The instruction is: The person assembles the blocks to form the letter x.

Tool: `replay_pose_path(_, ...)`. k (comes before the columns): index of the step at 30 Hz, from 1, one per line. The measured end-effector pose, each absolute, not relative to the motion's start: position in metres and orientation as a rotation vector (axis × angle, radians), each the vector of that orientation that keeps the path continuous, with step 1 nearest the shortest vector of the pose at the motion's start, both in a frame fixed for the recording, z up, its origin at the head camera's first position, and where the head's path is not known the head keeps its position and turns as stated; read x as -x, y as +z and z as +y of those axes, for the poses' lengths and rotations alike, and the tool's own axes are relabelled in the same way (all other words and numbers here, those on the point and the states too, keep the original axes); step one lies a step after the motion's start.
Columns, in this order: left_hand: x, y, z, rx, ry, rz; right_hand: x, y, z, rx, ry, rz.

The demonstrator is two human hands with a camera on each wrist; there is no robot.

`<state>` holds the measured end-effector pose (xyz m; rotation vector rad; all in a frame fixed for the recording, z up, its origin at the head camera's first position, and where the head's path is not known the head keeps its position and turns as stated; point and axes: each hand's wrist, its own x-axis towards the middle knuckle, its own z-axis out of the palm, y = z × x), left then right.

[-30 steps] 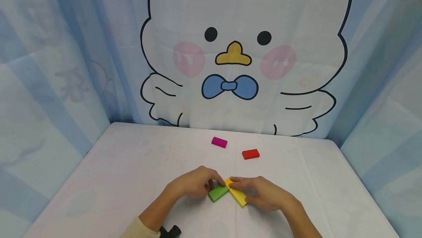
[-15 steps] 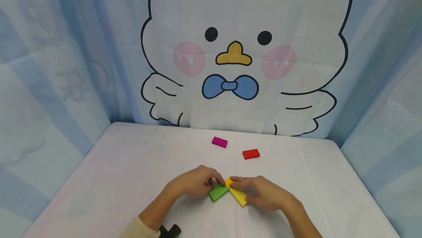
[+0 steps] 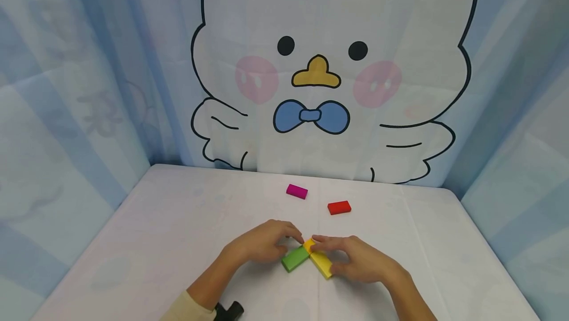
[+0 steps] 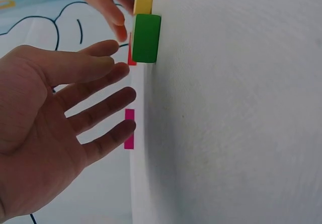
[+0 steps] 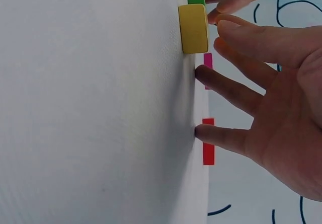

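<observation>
A green block (image 3: 295, 259) and yellow block piece (image 3: 321, 264) lie on the table, meeting at an angle. Whether the yellow is one block or two, I cannot tell. My left hand (image 3: 264, 242) hovers by the far side of the green block; in the left wrist view its spread fingers hold nothing and stand apart from the green block (image 4: 146, 39). My right hand (image 3: 362, 259) is beside the yellow, index finger over its far part and thumb by its near end. In the right wrist view the thumb tip shows a small gap from the yellow block (image 5: 193, 28).
Farther back on the white table (image 3: 178, 222) lie a magenta block (image 3: 297, 191) and a red block (image 3: 339, 207). A cloth with a cartoon bird (image 3: 311, 153) hangs behind the table. Under the left forearm a black object (image 3: 230, 311) shows, probably wrist gear.
The left hand has let go of the green block and lifted slightly up and away. The right hand's index finger has risen a little. The blocks stay in place.
</observation>
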<state>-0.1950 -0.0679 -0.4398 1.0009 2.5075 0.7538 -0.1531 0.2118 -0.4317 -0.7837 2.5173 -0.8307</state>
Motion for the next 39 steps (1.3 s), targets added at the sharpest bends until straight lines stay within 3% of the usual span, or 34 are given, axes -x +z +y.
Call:
replay_pose_path(23, 0.188, -0.447, -0.061, -1.101, 0.489, 2.409, 0.171, -0.429, 0.241, 0.659, -0.825, 2.851)
replay_pose_path(39, 0.185, -0.444, -0.061, -1.082, 0.475, 2.387, 0.205, -0.432, 0.258, 0.352, -0.820, 3.002)
